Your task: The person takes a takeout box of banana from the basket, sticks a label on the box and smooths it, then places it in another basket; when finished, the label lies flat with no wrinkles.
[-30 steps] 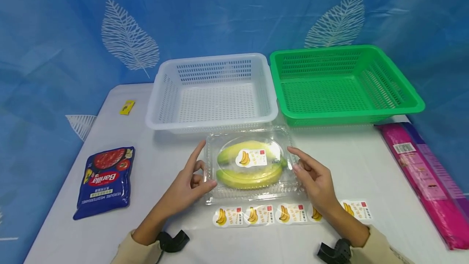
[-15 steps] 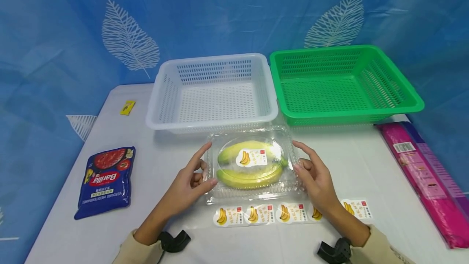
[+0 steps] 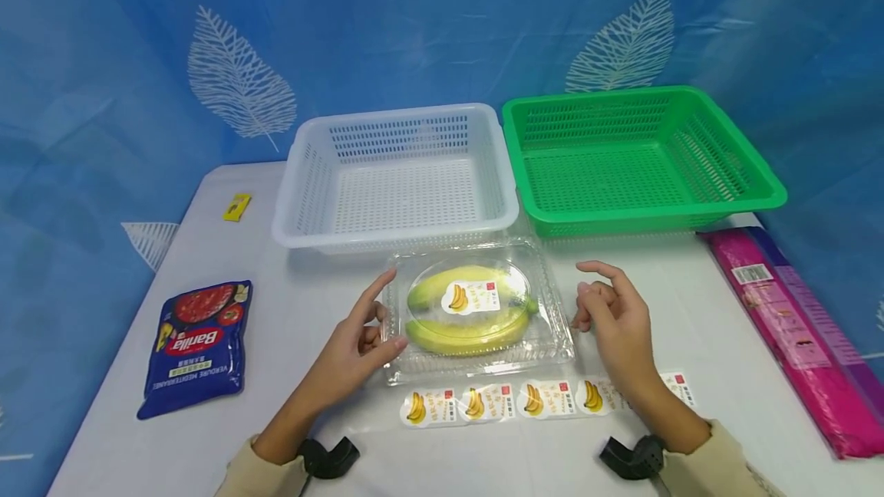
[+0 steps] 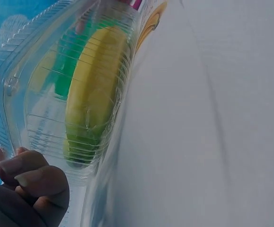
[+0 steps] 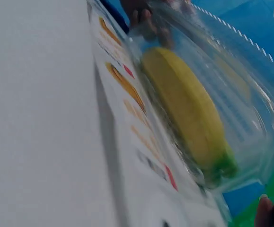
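A clear plastic clamshell box (image 3: 476,374) lies closed on the table, with bananas (image 3: 470,336) inside it. A banana-printed label (image 3: 471,297) is on its lid. My left hand (image 3: 354,347) holds the box's left side, thumb over the near part of the rim and index finger at the far part; the other fingers are curled beside the wall. To the right of the box, apart from it, my right hand (image 3: 615,320) hovers with loosely bent fingers and nothing in them. A strip of banana stickers (image 3: 490,405) lies in front of the box, partly hidden by the right wrist.
Behind the box stand a white basket (image 3: 397,240) and a green basket (image 3: 656,215). A blue Barilla pouch (image 3: 196,347) and a small yellow packet (image 3: 237,207) lie at the left. At the right edge is a long pink package (image 3: 794,336).
My right hand has let go of the box's right edge and moved a little to the right. My left hand stays at the left edge, and the box has kept its place.
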`<action>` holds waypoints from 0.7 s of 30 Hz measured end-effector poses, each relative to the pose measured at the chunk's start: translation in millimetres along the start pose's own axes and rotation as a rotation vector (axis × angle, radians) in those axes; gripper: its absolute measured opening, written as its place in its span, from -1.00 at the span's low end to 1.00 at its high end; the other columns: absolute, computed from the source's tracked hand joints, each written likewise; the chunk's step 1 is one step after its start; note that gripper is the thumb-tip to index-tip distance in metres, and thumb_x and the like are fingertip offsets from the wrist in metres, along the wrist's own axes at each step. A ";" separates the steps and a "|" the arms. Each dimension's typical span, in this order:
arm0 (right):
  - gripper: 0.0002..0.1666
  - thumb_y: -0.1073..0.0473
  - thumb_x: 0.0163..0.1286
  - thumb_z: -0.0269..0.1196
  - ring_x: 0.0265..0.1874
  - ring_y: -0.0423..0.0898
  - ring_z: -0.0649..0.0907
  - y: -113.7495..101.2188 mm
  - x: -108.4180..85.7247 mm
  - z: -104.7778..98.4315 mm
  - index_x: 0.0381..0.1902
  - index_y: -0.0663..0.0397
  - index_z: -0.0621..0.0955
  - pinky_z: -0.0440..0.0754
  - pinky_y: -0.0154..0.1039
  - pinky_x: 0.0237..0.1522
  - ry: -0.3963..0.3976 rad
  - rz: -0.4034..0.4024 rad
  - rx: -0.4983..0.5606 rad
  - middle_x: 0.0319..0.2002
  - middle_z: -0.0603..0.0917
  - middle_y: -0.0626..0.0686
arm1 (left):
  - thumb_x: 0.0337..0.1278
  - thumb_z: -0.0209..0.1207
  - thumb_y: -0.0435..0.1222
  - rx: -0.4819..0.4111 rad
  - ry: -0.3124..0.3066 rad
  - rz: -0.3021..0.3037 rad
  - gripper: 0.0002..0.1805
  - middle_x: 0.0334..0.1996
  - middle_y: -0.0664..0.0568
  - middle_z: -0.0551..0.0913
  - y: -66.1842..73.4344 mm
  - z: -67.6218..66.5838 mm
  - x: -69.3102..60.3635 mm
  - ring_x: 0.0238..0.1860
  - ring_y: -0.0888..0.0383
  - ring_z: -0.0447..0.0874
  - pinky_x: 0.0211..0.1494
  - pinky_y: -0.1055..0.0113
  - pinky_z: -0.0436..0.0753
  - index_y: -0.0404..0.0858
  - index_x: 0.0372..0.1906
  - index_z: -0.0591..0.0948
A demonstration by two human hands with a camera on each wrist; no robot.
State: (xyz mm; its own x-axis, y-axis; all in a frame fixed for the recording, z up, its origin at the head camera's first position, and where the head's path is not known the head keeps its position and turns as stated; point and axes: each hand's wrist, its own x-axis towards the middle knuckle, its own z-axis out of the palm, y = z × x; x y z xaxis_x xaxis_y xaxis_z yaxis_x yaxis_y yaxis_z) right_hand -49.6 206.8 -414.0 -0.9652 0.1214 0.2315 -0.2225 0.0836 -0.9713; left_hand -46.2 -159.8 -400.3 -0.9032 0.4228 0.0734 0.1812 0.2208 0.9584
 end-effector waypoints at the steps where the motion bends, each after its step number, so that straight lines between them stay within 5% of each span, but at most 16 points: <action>1: -0.75 0.36 0.57 0.10 -0.61 -0.08 0.54 -1.4 2.1 -2.3 0.13 0.33 0.52 0.61 -0.33 -0.48 0.028 0.008 0.018 -0.60 0.48 0.13 | 0.34 0.27 -0.40 -0.007 -0.002 0.002 -0.07 -0.23 -0.19 0.44 0.0 0.0 -0.1 -0.63 0.35 0.29 -0.62 0.42 0.38 0.06 0.65 0.06; 8: -0.93 0.34 0.55 0.12 -0.53 -0.05 0.56 -11.9 25.7 -27.1 -0.16 0.28 0.51 0.67 -0.32 -0.43 0.238 0.004 0.167 -0.56 0.52 0.16 | 0.34 0.28 -0.38 0.026 0.003 0.025 -0.08 -0.25 -0.15 0.44 -0.9 0.3 2.2 -0.64 0.36 0.22 -0.62 0.41 0.34 0.07 0.65 0.06; 13: -0.95 0.38 0.51 0.15 -0.55 -0.02 0.53 -13.5 46.4 -51.7 -0.13 0.28 0.53 0.66 -0.27 -0.49 0.399 0.006 0.315 -0.56 0.50 0.17 | 0.33 0.30 -0.34 0.075 0.005 0.033 -0.07 -0.26 -0.09 0.47 0.1 -0.5 5.3 -0.65 0.37 0.18 -0.62 0.40 0.30 0.09 0.65 0.06; 21: -0.77 0.36 0.47 0.21 -0.62 0.00 0.50 -9.1 75.6 -84.5 0.04 0.24 0.52 0.64 -0.28 -0.57 0.592 0.027 0.404 -0.51 0.48 0.18 | 0.32 0.30 -0.35 0.096 0.016 0.060 -0.08 -0.29 -0.06 0.46 -1.9 -1.4 1.0 -0.65 0.37 0.17 -0.64 0.38 0.29 -0.02 0.65 0.08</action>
State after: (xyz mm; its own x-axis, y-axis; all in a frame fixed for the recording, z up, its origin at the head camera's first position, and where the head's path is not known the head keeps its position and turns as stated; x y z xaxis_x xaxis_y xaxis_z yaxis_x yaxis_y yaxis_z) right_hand -109.0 298.8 -383.1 -0.7601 0.6441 0.0858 -0.3435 -0.2862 -0.8945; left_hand -48.0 -161.0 -401.7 -0.8956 0.4240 0.1345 0.2704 0.2787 0.9215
